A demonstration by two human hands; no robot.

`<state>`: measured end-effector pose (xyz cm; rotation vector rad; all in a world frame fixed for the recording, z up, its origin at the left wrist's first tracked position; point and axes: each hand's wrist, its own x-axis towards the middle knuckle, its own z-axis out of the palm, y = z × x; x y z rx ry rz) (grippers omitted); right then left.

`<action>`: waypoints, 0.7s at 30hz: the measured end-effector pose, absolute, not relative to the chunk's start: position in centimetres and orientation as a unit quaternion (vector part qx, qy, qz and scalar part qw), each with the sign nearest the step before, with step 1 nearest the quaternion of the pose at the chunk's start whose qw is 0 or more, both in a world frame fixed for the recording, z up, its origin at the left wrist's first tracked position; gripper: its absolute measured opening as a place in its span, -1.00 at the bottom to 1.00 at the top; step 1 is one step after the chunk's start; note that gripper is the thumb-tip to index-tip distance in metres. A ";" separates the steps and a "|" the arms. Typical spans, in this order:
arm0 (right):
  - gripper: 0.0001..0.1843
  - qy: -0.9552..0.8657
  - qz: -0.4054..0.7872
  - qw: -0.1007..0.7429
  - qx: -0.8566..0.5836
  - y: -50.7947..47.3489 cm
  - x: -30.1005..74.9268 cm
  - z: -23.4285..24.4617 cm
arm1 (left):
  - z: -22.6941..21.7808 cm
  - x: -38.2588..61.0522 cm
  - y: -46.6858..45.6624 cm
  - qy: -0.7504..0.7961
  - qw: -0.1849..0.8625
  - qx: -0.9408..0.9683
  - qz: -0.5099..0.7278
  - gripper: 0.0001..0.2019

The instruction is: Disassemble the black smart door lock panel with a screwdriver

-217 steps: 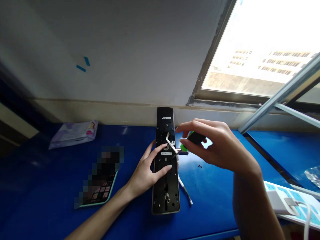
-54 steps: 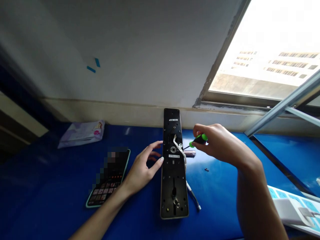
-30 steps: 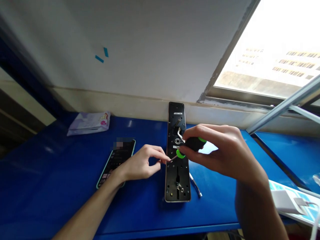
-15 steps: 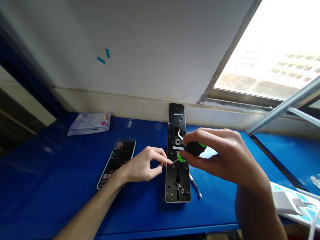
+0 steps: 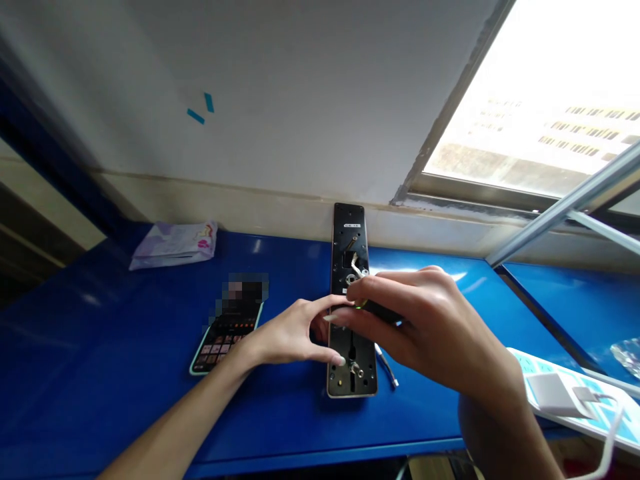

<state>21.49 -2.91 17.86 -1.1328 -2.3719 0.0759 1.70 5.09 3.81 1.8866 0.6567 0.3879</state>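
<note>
A long black door-lock panel (image 5: 349,230) lies back side up on the blue table (image 5: 125,373), its far end against the wall. A white cable (image 5: 356,268) curls out of its middle and another cable (image 5: 386,367) trails off its right side. My right hand (image 5: 420,327) is closed on a black screwdriver with a green collar (image 5: 373,308), held low over the panel's middle. My left hand (image 5: 295,333) rests on the panel's left edge, its fingers curled with thumb and forefinger meeting the screwdriver's tip; whether they hold anything is hidden.
A phone (image 5: 227,330) in a mint case lies left of the panel. A pale packet (image 5: 173,243) sits at the back left by the wall. A white power strip with a plug (image 5: 565,397) lies at the right. A window frame (image 5: 500,200) rises behind.
My right hand has lowered the screwdriver onto the panel's middle. My left hand has shifted right, over the panel's left edge, and now meets the tool's tip.
</note>
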 end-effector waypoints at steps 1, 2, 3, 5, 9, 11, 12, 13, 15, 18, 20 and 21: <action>-0.64 -0.875 0.034 0.250 -0.414 -3.0 21.4 17.9 | 3.6 1.8 5.1 0.277 0.534 0.781 0.167 -0.29; -0.66 -0.877 0.038 0.247 -0.410 -3.1 21.4 17.9 | 3.4 2.0 5.0 0.281 0.539 0.775 0.173 -0.32; -0.68 -0.880 0.040 0.243 -0.406 -3.2 21.4 17.9 | 3.3 2.1 5.0 0.286 0.539 0.772 0.178 -0.35; -0.73 -0.883 0.051 0.238 -0.400 -3.2 21.5 17.9 | 3.0 2.3 4.9 0.294 0.528 0.774 0.189 -0.36; -0.76 -0.880 0.075 0.243 -0.401 -2.9 22.2 18.0 | 2.7 2.5 5.0 0.290 0.517 0.780 0.199 -0.37; -0.77 -0.878 0.086 0.247 -0.401 -2.7 22.5 18.0 | 2.6 2.5 5.1 0.284 0.528 0.776 0.196 -0.41; -0.77 -0.877 0.091 0.247 -0.401 -2.7 22.7 18.0 | 2.6 2.5 5.2 0.280 0.534 0.774 0.192 -0.43; -0.77 -0.877 0.095 0.247 -0.400 -2.7 22.8 18.0 | 2.6 2.5 5.2 0.277 0.538 0.773 0.190 -0.44; -0.77 -0.879 0.102 0.245 -0.396 -2.7 22.8 18.0 | 2.6 2.4 5.3 0.273 0.538 0.774 0.190 -0.44; -0.77 -0.881 0.112 0.246 -0.389 -2.6 22.8 18.0 | 2.6 2.4 5.5 0.278 0.537 0.773 0.192 -0.42; -0.76 -0.880 0.121 0.248 -0.387 -2.5 22.9 17.9 | 2.5 2.4 5.5 0.281 0.543 0.769 0.189 -0.41; -0.75 -0.879 0.125 0.250 -0.387 -2.4 22.9 17.9 | 2.5 2.4 5.5 0.281 0.549 0.765 0.186 -0.42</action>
